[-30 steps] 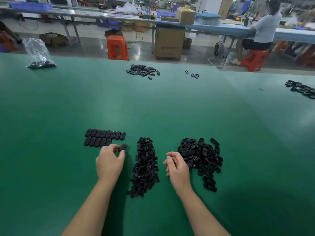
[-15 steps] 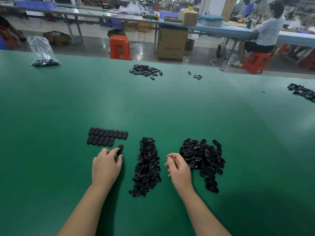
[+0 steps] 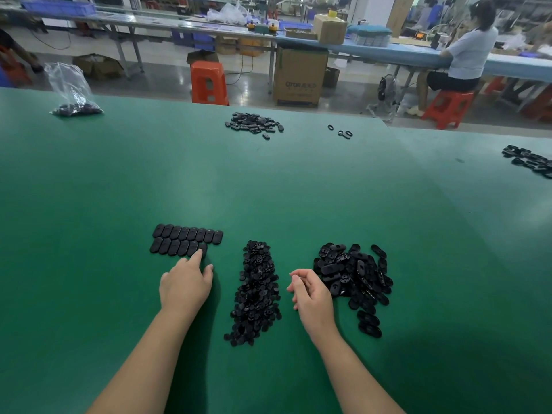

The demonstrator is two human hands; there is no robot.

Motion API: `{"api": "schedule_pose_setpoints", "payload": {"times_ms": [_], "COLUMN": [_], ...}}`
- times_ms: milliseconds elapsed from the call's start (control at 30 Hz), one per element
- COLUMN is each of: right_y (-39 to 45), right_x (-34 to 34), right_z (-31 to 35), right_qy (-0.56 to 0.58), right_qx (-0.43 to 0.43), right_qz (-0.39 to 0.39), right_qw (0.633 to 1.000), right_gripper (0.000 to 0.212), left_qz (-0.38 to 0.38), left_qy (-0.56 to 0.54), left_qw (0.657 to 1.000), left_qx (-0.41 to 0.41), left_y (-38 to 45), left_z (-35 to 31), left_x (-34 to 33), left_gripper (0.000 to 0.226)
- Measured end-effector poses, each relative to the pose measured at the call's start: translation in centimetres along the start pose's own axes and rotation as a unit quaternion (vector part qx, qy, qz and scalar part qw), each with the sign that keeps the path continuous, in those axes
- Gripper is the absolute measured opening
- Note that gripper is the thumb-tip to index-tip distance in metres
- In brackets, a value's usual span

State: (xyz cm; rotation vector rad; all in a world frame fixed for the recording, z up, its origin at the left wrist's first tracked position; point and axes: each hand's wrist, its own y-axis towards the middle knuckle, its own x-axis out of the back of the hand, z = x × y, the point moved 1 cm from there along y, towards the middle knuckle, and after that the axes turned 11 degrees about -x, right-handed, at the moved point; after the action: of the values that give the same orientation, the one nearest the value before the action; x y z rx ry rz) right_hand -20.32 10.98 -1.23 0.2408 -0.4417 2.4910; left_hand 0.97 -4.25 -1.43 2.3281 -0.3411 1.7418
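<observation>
On the green table (image 3: 268, 189) two neat rows of black oval parts (image 3: 186, 239) lie side by side. My left hand (image 3: 186, 283) touches the last part of the near row (image 3: 203, 249) with an outstretched fingertip. A long heap of small black pieces (image 3: 257, 291) lies between my hands. To its right is a pile of larger black oval shells (image 3: 355, 273). My right hand (image 3: 310, 294) rests beside that pile with loosely curled fingers and holds nothing I can see.
Far on the table lie another heap of black parts (image 3: 254, 124), a few loose rings (image 3: 343, 132), a clear bag of parts (image 3: 73, 94) at the left and more parts (image 3: 530, 161) at the right edge. Beyond the table stand an orange stool (image 3: 209, 82) and a cardboard box (image 3: 298, 76).
My left hand carried a black oval part forward and set it at the right end of the near row. The right hand has stayed beside the right pile.
</observation>
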Motion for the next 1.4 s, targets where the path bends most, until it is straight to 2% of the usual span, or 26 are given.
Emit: {"api": "schedule_pose_setpoints", "payload": {"times_ms": [333,433,533,633,733,967,1233,1400], "right_y": [0.0,-0.1,0.0,0.0,0.0,0.2,0.0,-0.3], "right_x": [0.0,0.0,0.0,-0.1,-0.1,-0.4,-0.7,-0.8], "right_z": [0.0,0.0,0.0,0.0,-0.1,-0.4,-0.3,0.5], "right_qy": [0.0,0.002,-0.001,-0.009,-0.018,-0.072,-0.143,-0.203], "right_qx": [0.004,0.004,0.007,0.01,0.015,0.03,0.051,0.044], "right_qz": [0.004,0.006,0.005,0.003,-0.002,-0.015,-0.003,0.02], "right_qw": [1.0,1.0,1.0,1.0,1.0,0.997,0.988,0.978], "right_gripper": [0.014,0.014,0.014,0.014,0.013,0.014,0.02,0.012], "left_qz": [0.006,-0.022,-0.057,-0.06,-0.061,-0.093,-0.113,-0.117], "left_qy": [-0.026,-0.026,-0.07,-0.128,-0.162,-0.202,-0.186,-0.185], "left_qw": [1.0,0.999,0.994,0.985,0.978,0.967,0.967,0.966], "left_qx": [0.0,-0.014,-0.057,-0.098,-0.115,-0.126,-0.129,-0.135], "left_y": [0.5,0.1,-0.1,-0.1,-0.3,-0.7,-0.8,-0.9], "left_z": [0.2,-0.2,-1.1,-2.7,-4.3,-3.9,-3.6,-3.6], "left_x": [0.2,0.2,-0.2,-0.8,-1.5,-2.9,-3.4,-3.4], "left_gripper": [0.055,0.054,0.039,0.021,0.013,0.01,0.011,0.011]}}
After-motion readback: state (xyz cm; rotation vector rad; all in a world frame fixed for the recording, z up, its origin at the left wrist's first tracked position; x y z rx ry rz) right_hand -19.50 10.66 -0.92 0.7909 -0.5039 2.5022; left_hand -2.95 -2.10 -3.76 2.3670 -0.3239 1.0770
